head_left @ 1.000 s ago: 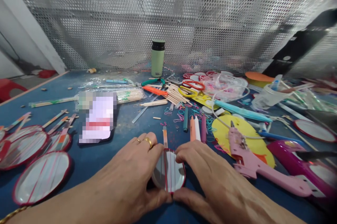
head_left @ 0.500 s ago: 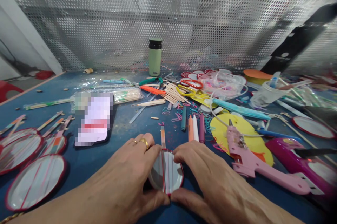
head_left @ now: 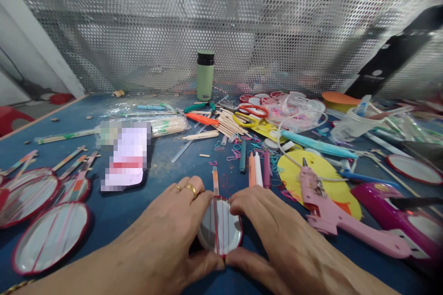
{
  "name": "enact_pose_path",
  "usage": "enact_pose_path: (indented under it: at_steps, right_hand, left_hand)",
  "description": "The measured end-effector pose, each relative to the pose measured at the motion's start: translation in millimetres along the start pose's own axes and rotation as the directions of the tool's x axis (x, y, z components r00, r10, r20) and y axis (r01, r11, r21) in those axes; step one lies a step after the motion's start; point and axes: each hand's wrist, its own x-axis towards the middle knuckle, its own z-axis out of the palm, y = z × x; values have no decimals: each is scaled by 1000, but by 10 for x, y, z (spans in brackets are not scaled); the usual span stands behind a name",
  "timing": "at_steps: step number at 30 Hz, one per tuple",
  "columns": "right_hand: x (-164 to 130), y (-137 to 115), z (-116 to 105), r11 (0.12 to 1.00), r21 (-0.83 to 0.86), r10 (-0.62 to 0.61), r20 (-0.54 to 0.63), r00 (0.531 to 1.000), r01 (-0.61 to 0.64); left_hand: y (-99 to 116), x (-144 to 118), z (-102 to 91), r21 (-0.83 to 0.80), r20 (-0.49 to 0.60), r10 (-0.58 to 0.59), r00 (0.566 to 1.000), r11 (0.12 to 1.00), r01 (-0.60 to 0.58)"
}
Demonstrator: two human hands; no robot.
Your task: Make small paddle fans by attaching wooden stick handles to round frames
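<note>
Between my hands lies a small white round disc [head_left: 228, 228] with a red rim, a red line down its middle and a painted stick [head_left: 215, 179] pointing away from me. My left hand [head_left: 187, 221], with rings on it, grips the disc's left edge, thumb at the near rim. My right hand [head_left: 263, 225] holds the opposite edge, its fingertips on the upper right and its thumb near the bottom. Both thumbs almost meet at the near edge. Parts of the disc's sides are hidden under the fingers.
Similar red-rimmed discs [head_left: 51, 237] lie at the left beside a phone [head_left: 129, 152]. On the right are a pink glue gun [head_left: 321, 212], a yellow disc [head_left: 289, 165] and a magenta device [head_left: 377, 207]. Pens [head_left: 258, 168], wooden sticks [head_left: 230, 123], scissors [head_left: 246, 119] and a green tumbler [head_left: 205, 75] stand or lie farther back.
The whole view has shifted very slightly, with things appearing a little farther right. Both hands keep the same grip on the disc.
</note>
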Motion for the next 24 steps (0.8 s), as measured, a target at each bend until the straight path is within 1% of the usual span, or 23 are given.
enact_pose_path:
  at_steps: [7, 12, 13, 15, 16, 22, 24]
  right_hand:
    - [-6, -2, 22, 1000, 24, 18, 7, 1000, -18]
    - [4, 8, 22, 998, 53, -16, 1, 1000, 16]
    - [11, 6, 18, 999, 48, 9, 14, 1000, -9]
    - [20, -3, 8, 999, 43, 19, 7, 1000, -20]
    - [21, -8, 4, 999, 43, 21, 21, 1000, -22]
    - [-1, -8, 17, 998, 41, 39, 11, 999, -39]
    - [4, -4, 22, 999, 37, 26, 19, 999, -26]
  left_hand:
    - [0, 7, 6, 29, 4, 11, 1000, 1000, -11]
    - [-12, 4, 19, 26, 11, 6, 1000, 1000, -6]
    - [-12, 4, 19, 22, 11, 7, 1000, 1000, -7]
    - [-8, 4, 15, 17, 8, 4, 1000, 1000, -5]
    - [-5, 5, 11, 16, 11, 0, 1000, 1000, 0]
    - [-4, 12, 0, 11, 12, 5, 1000, 1000, -5]
    - [-9, 14, 7, 10, 16, 5, 1000, 1000, -6]
